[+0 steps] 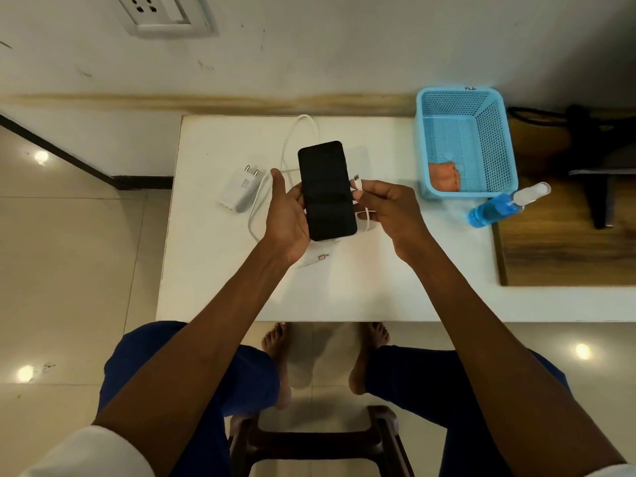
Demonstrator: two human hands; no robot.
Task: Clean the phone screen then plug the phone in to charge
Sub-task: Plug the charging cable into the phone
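Firmly left hand [287, 215] grips phone [327, 191], right hand [389, 210] pinches cable plug [358, 183]

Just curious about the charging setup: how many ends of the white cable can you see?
2. One small metal-tipped plug is pinched in the right hand beside the black phone; one red-marked plug lies on the white table below the left hand.

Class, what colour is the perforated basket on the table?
Light blue basket, seen in the head view.
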